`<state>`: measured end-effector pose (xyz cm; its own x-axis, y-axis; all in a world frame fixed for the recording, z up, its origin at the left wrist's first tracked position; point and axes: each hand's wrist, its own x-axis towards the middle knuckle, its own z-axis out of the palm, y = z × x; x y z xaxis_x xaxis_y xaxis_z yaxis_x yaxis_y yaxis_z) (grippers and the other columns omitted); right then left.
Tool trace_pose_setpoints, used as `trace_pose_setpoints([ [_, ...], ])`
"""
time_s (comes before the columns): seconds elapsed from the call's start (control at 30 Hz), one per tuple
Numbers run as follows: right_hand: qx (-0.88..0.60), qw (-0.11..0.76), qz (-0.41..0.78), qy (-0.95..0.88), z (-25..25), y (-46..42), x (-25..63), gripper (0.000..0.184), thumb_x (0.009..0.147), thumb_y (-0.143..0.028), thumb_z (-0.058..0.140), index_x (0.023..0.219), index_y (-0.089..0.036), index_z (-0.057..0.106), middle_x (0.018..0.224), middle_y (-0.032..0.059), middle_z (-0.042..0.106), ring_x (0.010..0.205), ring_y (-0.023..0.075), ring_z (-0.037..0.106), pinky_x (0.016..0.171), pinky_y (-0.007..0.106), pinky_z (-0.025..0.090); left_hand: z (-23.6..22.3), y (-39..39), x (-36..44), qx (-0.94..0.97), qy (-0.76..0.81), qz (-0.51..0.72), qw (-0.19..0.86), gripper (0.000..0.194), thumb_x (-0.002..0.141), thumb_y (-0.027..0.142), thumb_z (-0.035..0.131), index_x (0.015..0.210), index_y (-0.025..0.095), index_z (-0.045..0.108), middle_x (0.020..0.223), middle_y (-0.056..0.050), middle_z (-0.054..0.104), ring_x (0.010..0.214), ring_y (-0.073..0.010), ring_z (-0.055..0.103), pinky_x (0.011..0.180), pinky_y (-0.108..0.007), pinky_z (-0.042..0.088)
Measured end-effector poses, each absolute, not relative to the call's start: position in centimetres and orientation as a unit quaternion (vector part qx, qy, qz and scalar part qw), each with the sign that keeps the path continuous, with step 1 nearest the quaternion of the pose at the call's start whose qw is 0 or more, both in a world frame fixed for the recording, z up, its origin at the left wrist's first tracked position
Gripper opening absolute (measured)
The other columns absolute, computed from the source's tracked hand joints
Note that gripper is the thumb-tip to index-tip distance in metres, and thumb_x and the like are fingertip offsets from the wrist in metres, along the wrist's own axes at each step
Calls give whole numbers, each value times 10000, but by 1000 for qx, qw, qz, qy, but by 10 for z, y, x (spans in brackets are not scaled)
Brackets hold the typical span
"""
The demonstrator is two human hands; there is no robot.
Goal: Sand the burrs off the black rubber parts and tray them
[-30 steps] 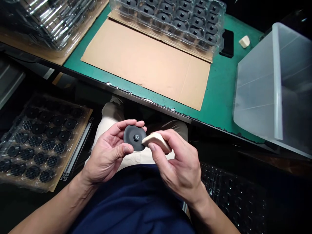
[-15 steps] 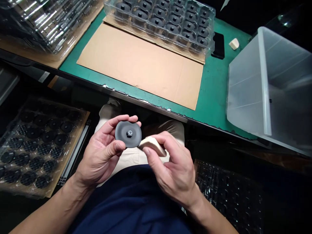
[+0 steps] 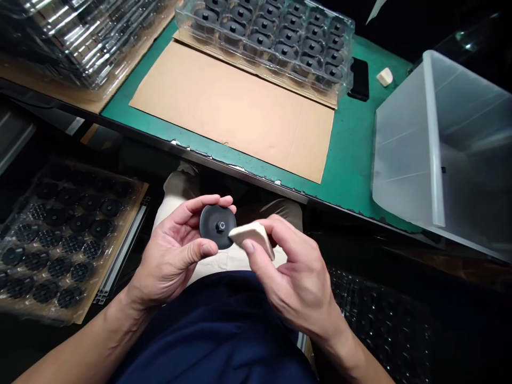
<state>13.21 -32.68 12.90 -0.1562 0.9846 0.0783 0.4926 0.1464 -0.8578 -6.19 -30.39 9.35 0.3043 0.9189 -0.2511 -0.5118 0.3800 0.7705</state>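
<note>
Above my lap, my left hand [image 3: 172, 250] grips a round black disc [image 3: 211, 230] by its edge, thumb in front and fingers behind. A short dark stem with a pale-ringed tip stands up from the disc's middle and faces me. Between thumb and fingers, my right hand [image 3: 296, 261] pinches a cream-coloured, wedge-shaped block [image 3: 252, 236], which looks like a sponge or felt pad. The block's narrow end meets the right edge of the disc, overlapping it a little. Part of the block is hidden by my right fingers.
A clear plastic tray [image 3: 264, 45] of black discs sits behind a cardboard sheet [image 3: 236, 106] on the green table [image 3: 352, 154]. Stacked trays [image 3: 84, 42] stand at left, a translucent bin [image 3: 404, 138] at right. Another cream block [image 3: 384, 77] and a disc tray [image 3: 60, 234] lie nearby.
The disc has shifted slightly right and down and turned a little in my left hand. The cream block has tilted, showing more of its broad face, against the disc's edge.
</note>
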Motion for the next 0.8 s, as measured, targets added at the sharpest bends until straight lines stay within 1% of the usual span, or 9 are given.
trace_pose_setpoints([
  [0.07,-548,341,369,-669,130,-326,133,114,1063,-181,584,1004,-153,677,822,10,509,702,165,468,662,318,372,94,-304,-62,295,355,474,750,538,813,202,865,1316,233,676,1433,-103,642,1335,-282,601,1085,-301,540],
  [0.17,-554,357,332,-675,130,-327,134,107,1059,-163,582,1042,-148,687,828,13,494,714,169,461,678,323,367,94,-304,-62,295,359,477,746,541,806,206,872,1311,235,682,1423,-104,651,1331,-281,605,1084,-292,536],
  [0.27,-530,350,375,-675,128,-327,133,111,1060,-166,588,1058,-144,697,844,17,514,718,165,475,665,315,378,92,-304,-62,287,354,474,753,551,807,228,875,1321,232,675,1442,-109,636,1326,-288,607,1074,-303,548],
  [0.4,-546,367,341,-671,124,-327,133,120,1053,-150,590,1083,-137,705,838,14,500,715,163,463,673,316,372,90,-304,-63,275,358,472,757,541,814,206,867,1319,228,675,1434,-98,642,1325,-263,609,1078,-262,532],
  [0.5,-515,355,406,-666,122,-326,134,114,1048,-165,600,1068,-147,710,839,12,517,716,162,481,658,306,383,89,-305,-63,267,354,468,765,548,813,221,870,1323,233,670,1442,-100,634,1324,-279,608,1081,-303,543],
  [0.63,-532,362,386,-661,122,-326,134,133,1053,-173,592,1078,-146,720,849,20,530,721,169,485,672,314,388,89,-305,-63,265,359,466,764,536,810,201,869,1311,233,681,1429,-96,645,1315,-265,615,1071,-275,540],
  [0.73,-503,347,433,-662,119,-325,136,122,1050,-206,605,1061,-155,715,839,18,537,712,172,494,650,310,391,88,-305,-64,257,356,456,774,545,804,229,877,1312,239,681,1449,-101,631,1334,-285,602,1084,-304,539],
  [0.8,-516,348,398,-674,113,-323,139,125,1055,-212,604,1058,-157,716,828,15,527,705,172,484,651,313,383,87,-305,-66,252,353,455,778,557,798,235,883,1318,240,681,1460,-103,624,1344,-287,596,1085,-293,533],
])
